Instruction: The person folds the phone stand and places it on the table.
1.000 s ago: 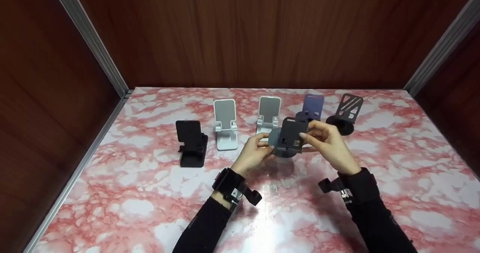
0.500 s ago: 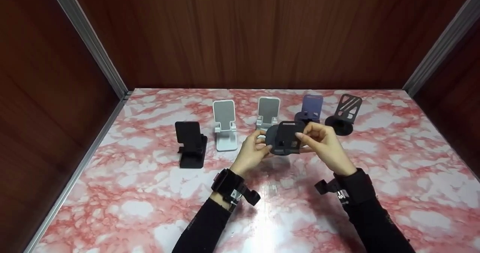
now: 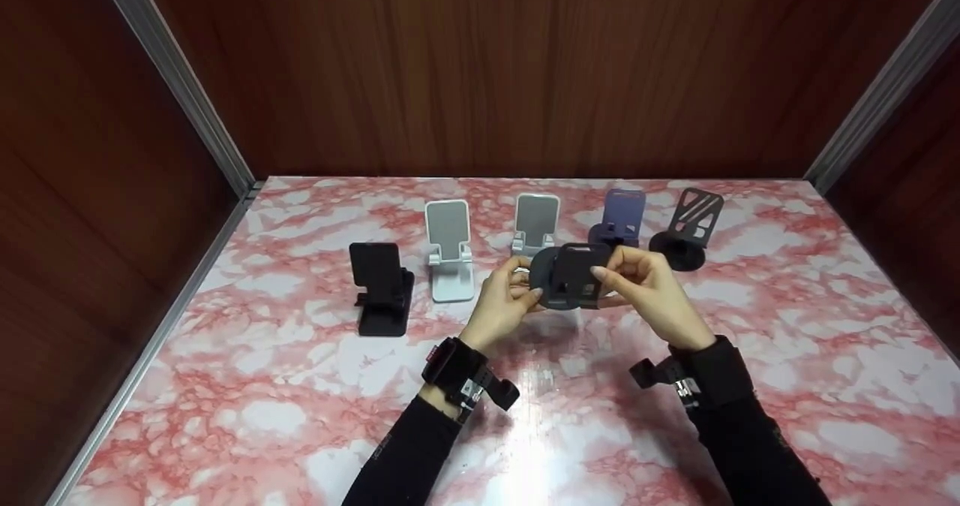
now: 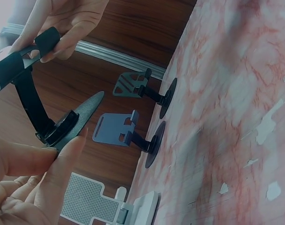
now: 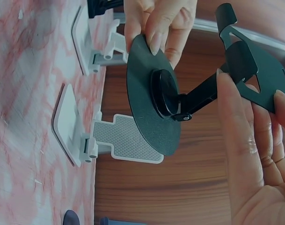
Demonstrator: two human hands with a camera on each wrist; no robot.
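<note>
Both hands hold a dark phone stand up off the table. Its round base and its slotted back plate are joined by a short hinged arm. My left hand pinches the rim of the base between thumb and fingers. On the other side, my right hand grips the edge of the back plate, thumb in front and fingers behind. In the left wrist view the stand is seen from the side, with the base tilted and apart from the marbled surface.
Left of the hands stand a black phone stand and a white one. A second white stand is behind the held one. Further right are a purple stand and a dark slotted stand. Wooden panels enclose the table.
The held stand has tipped so its back plate looks shorter and its base is seen more edge-on to the left. Both hands have shifted slightly left, keeping their hold.
</note>
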